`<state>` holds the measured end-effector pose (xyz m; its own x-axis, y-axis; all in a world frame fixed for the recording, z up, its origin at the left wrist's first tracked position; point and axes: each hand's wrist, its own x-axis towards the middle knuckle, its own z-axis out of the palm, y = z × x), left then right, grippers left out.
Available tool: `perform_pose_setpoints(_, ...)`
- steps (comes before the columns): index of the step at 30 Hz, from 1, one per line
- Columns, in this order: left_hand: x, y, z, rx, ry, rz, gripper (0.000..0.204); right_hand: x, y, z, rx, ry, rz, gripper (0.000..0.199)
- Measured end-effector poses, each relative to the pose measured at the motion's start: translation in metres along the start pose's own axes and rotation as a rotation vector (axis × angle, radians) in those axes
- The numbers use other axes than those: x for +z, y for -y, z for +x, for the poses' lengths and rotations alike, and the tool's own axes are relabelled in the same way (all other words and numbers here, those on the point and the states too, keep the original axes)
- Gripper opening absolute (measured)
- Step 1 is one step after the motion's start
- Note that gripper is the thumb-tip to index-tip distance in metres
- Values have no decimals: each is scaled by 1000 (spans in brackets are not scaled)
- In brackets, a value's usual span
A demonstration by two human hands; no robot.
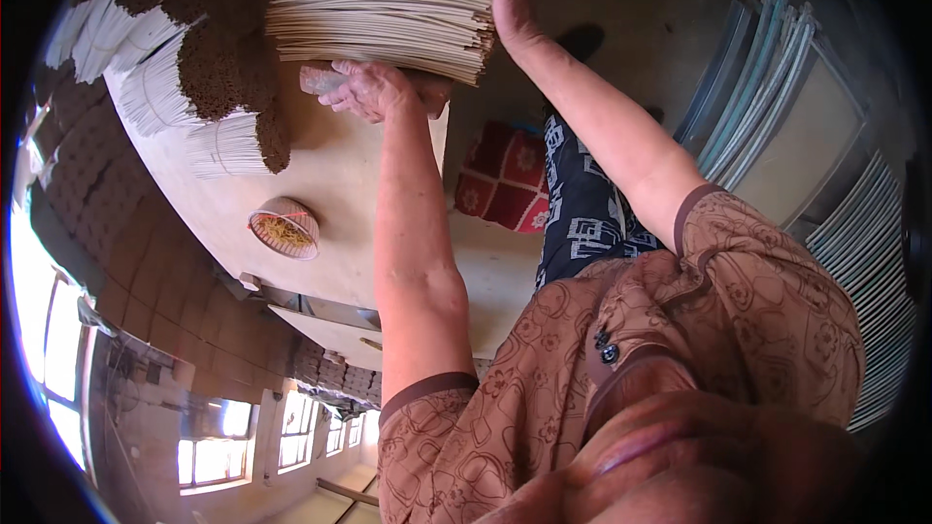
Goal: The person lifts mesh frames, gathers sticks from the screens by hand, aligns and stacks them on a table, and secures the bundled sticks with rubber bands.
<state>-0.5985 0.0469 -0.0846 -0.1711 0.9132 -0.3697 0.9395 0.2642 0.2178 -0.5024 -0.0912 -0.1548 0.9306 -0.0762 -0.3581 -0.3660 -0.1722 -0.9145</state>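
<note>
Bundles of thin pale sticks with dark-brown ends (155,87) already lie gathered on the cream tabletop (340,180); the broad stack of slender cream sticks (383,10) between your hands looks not yet bundled. Your left hand (374,92) grips a reddish-brown rectangular block (316,81) at its near side; your right (515,5) presses flat against its ends

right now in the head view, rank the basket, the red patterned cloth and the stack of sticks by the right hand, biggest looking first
1. Stack of sticks, cut off by the top edge
2. Red patterned cloth, partly hidden
3. Basket
</note>
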Motion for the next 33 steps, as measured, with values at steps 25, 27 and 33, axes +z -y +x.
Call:
perform_pose_setpoints(25,-2,9,10,0,-145,63,80,1,-25,-33,241,-107,334,80)
perform_pose_setpoints(27,-4,19,25,-4,-176,82,81,6,-25,-46,242,-139,367,78)
perform_pose_setpoints(33,11,40,31,470,-195,782,81,-9,-19,-60,491,-143,299,80)
